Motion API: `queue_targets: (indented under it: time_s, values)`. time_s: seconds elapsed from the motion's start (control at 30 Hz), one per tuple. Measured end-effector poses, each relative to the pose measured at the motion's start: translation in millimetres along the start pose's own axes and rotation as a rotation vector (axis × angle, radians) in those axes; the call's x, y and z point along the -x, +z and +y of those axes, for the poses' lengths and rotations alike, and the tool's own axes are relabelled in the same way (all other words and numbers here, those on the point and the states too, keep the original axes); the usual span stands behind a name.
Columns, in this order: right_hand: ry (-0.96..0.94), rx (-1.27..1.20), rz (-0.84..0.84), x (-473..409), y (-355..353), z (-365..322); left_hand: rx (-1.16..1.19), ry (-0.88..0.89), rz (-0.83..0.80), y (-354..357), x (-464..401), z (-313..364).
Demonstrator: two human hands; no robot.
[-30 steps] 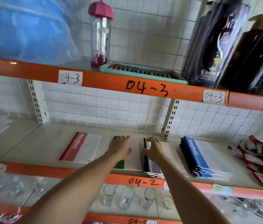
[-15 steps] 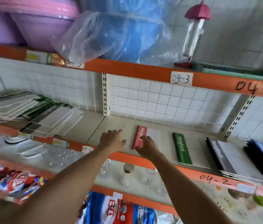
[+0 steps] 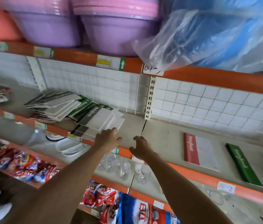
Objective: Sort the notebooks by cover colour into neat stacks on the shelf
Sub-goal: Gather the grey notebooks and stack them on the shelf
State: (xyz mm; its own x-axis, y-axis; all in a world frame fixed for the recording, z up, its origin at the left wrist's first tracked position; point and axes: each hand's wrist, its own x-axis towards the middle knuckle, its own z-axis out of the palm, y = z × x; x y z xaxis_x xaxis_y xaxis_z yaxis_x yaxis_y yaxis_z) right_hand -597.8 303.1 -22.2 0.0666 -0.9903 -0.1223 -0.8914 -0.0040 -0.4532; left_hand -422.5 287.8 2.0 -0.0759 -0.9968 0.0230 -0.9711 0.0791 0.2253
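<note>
Both bare arms stretch forward toward twelve o'clock. The left hand (image 3: pixel 107 139) lies palm down, fingers loosely spread. The right hand (image 3: pixel 141 148), at its three o'clock, is curled and empty.

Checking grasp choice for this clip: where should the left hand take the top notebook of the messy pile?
By its near right corner, coming from the front. The top notebook lies flat and fanned out past the pile, so that corner juts free just ahead of the open left hand.
</note>
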Motion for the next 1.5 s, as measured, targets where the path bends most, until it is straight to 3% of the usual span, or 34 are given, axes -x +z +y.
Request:
queue_targets:
  time_s: [0.3,0.43,0.57,0.7,0.83,0.97,1.17,1.37,1.5]
  values:
    - [-0.036,0.018,-0.025,-123.5,54.8,-112.0,-0.069,-0.050,0.023,-18.4,-85.9,-133.1]
    - [0.155,-0.068,0.059,-170.6,69.6,-154.4,-0.103,-0.002,-0.025,-26.4,-124.7,-175.9]
    - [0.334,-0.150,0.020,-212.7,74.2,-165.4,-0.049,0.056,-0.047,-23.8,-158.3,-201.0]
    - [0.412,-0.244,0.038,-229.5,58.8,-145.7,0.034,0.069,-0.073,-21.0,-177.7,-208.6]
    - [0.515,-0.376,0.076,-232.8,51.5,-133.0,-0.034,0.045,-0.040,-13.9,-192.3,-204.2]
    - [0.632,-0.534,0.171,-217.2,45.4,-135.3,0.023,-0.018,-0.182,-3.1,-202.8,-205.3]
    - [0.662,-0.113,0.230,-184.4,49.5,-135.4,0.226,-0.024,-0.198,3.8,-220.6,-217.1]
    - [0.698,-0.147,0.277,-171.9,65.0,-153.6,0.349,-0.032,-0.071,1.2,-209.3,-212.2]
    - [0.691,-0.198,0.361,-162.1,85.8,-162.0,0.186,0.034,0.049,1.4,-194.1,-205.7]
